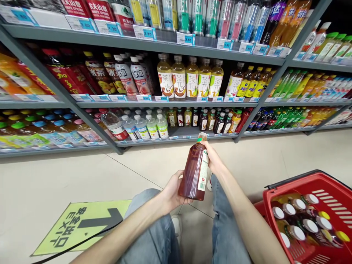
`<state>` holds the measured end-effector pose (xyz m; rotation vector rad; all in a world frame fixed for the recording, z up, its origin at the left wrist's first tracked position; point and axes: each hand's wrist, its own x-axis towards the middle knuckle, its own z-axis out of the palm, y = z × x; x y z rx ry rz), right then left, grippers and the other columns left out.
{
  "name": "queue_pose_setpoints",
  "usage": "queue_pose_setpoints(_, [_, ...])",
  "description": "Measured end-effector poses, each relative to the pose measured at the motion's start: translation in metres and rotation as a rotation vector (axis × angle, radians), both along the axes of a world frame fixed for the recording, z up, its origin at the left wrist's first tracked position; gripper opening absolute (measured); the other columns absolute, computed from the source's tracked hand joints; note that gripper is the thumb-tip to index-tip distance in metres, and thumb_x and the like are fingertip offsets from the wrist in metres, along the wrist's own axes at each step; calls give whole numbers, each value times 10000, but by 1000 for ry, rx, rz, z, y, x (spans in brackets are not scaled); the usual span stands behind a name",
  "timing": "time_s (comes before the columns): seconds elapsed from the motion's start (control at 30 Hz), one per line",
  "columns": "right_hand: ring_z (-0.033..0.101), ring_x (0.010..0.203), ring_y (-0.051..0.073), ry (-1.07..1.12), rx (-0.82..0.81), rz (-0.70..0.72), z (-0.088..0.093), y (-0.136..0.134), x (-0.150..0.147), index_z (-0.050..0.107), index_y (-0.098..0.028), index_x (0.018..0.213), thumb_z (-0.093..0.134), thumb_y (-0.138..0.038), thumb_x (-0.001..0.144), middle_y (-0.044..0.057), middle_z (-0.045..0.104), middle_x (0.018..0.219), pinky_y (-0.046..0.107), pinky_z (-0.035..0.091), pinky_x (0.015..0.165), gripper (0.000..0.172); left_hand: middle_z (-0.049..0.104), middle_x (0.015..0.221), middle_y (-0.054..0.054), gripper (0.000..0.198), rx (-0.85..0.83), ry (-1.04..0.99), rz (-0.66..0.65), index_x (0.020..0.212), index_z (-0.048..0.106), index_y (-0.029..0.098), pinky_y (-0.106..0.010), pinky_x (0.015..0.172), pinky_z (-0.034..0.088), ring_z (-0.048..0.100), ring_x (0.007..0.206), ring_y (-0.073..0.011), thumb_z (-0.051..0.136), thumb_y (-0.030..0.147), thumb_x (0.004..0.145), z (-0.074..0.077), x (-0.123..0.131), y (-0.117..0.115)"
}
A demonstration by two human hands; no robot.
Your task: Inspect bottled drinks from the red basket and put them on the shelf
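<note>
While the dark reddish bottle (191,172) is held tilted above the floor (275,157), the left hand (173,192) cups its base and the right hand (212,158) grips near its neck. Beyond stand drink-filled shelves (178,104); a red basket (321,179) holding capped bottles (310,225) sits at the right.

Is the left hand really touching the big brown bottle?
Touching. The head view shows the left hand cupping the bottle at its lower end, with no gap between them.
</note>
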<state>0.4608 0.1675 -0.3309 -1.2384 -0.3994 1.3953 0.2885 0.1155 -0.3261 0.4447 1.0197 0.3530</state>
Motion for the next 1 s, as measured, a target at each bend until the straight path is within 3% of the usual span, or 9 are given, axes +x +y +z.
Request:
queue_pose_setpoints(0.23, [539, 452, 126, 4, 7, -43, -2, -1, 6, 626, -189, 731, 775, -420, 766, -22, 638, 571, 240, 460, 446, 277, 693, 755, -74, 441, 23, -8, -3, 879, 659, 143, -283, 570, 497, 624, 611, -180, 426, 508, 967, 8, 3, -1])
queue_pose_setpoints(0.8, [565, 485, 134, 7, 5, -36, -6, 0, 6, 635, -191, 747, 780, -446, 755, -23, 649, 602, 252, 481, 479, 294, 690, 759, -74, 463, 3, -18, -11, 878, 673, 136, -296, 608, 494, 619, 632, -187, 452, 539, 941, 5, 0, -1])
queue_pose_setpoints(1.0, [580, 501, 148, 48, 41, -8, -2, -2, 6, 636, -184, 757, 787, -468, 754, -7, 655, 613, 276, 512, 508, 322, 748, 900, -91, 480, 54, -68, -44, 974, 698, 143, -302, 718, 510, 659, 726, -197, 437, 544, 940, 3, -1, -1])
